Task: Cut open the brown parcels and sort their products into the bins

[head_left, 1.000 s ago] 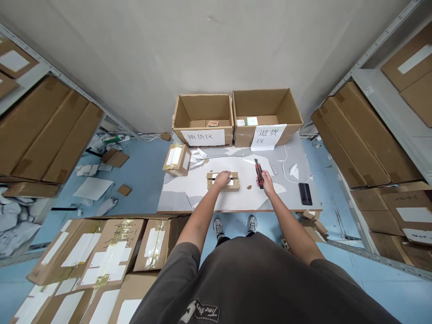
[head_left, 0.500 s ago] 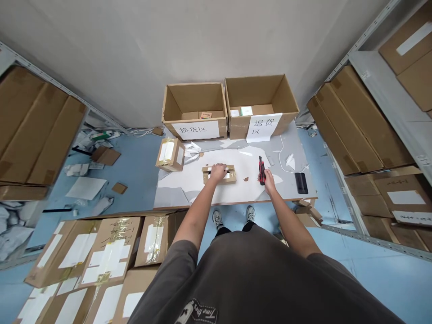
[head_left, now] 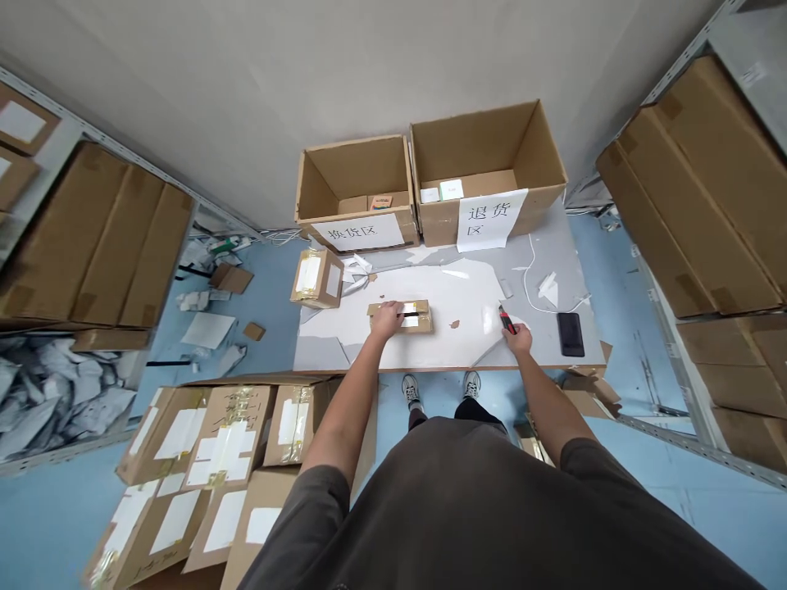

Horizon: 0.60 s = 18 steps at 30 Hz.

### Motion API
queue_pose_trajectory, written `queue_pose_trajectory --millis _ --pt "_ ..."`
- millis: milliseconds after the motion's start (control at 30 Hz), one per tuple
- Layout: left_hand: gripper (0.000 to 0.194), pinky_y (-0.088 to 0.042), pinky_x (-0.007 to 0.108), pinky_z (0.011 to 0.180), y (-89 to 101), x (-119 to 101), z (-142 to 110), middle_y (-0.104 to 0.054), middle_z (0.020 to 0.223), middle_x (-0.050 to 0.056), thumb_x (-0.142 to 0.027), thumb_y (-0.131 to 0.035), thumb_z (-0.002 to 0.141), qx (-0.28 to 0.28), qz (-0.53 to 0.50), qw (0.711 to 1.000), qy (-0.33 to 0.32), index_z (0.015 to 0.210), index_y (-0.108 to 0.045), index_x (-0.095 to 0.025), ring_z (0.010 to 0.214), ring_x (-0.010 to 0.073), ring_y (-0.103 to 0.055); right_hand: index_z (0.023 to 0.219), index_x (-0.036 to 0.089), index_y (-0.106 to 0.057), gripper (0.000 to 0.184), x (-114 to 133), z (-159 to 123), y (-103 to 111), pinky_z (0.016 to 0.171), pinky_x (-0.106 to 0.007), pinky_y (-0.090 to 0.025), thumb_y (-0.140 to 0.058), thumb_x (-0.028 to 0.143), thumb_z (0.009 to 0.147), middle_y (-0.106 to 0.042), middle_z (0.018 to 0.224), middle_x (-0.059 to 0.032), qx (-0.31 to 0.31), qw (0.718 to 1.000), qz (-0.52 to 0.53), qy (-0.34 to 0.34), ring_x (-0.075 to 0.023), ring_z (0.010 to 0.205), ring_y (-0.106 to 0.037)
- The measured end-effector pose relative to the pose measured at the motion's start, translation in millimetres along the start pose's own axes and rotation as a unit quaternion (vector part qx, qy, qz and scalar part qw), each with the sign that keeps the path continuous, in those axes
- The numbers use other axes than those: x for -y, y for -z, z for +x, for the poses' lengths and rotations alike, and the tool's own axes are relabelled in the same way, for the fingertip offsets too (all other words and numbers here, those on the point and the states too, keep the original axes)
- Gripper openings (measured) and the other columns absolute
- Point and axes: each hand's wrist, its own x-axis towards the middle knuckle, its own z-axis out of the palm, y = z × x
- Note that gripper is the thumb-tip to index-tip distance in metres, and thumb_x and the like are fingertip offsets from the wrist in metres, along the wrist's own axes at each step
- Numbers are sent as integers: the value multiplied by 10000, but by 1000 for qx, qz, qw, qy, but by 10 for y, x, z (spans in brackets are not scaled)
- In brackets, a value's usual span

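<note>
A small taped cardboard box (head_left: 420,323) lies on the white-covered part of the table, and a dark slit runs along its top. My left hand (head_left: 387,319) is closed on its left part, with the fingertips at the slit. To the right, my right hand (head_left: 520,338) holds a red and black utility knife (head_left: 507,319), low over the table or touching it; which, I cannot tell. The knife's front end points away from me. A black phone (head_left: 570,334) lies to the right of that hand.
Two large open cartons with paper signs stand at the table's back: the left carton (head_left: 357,180) and the right carton (head_left: 485,147). A taped parcel (head_left: 316,279) sits at the table's left. A white cable (head_left: 527,287) curls at the right. Stacked parcels (head_left: 227,442) stand at lower left.
My right hand has moved right with the knife and lowered it towards the table near the phone. My left hand has stayed on the small box. The camera view has shifted slightly.
</note>
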Motion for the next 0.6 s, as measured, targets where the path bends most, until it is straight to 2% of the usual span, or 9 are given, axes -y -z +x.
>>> queue_pose_trajectory --millis 133,267,400,533,567,600 --pt "331 -508 396 1132 -21 -21 -23 -693 1467 108 -228 -569 1051 -7 0 1000 7 1352 -705 -230 1369 296 -604 872 276 -562 238 -24 20 -12 948 -439 -558 -786 318 804 -744 1038 -151 30 999 0 15 -313 1115 -623" --pt "353 -510 396 1131 -3 18 -30 -696 1465 105 -241 -578 1046 -4 -1 1000 9 1378 -699 -232 1373 296 -606 954 238 -636 131 9 81 -112 1021 -501 -518 -723 284 868 -722 1162 -199 60 998 -12 19 -361 1219 -588" --pt "372 -486 410 1177 92 140 -50 -701 1455 127 -210 -602 1021 -9 14 1000 1 1376 -715 -218 1373 300 -611 1163 202 -695 263 116 86 -191 1064 -553 -490 -638 321 935 -695 1259 -196 54 995 -77 39 -377 1221 -586" --pt "374 -494 389 1168 187 258 -62 -692 1476 128 -214 -592 1027 -5 26 1000 -5 1379 -719 -221 1415 304 -586 1277 153 -693 428 449 -101 -384 1095 -570 -475 -668 364 905 -689 1278 -223 18 988 -140 63 -402 1252 -561" --pt "360 -497 382 1160 204 275 -58 -697 1466 123 -215 -582 1033 -2 28 1000 -12 1363 -727 -231 1426 300 -579 1291 157 -697 440 584 -181 -472 1116 -565 -469 -665 365 905 -687 1305 -213 24 986 -143 87 -397 1267 -558" --pt "343 -498 378 1152 219 287 -50 -706 1446 119 -215 -567 1042 2 32 999 -19 1338 -738 -240 1427 295 -579 1317 153 -698 445 736 -271 -576 1126 -568 -467 -639 359 928 -681 1332 -214 52 977 -152 140 -398 1279 -559"
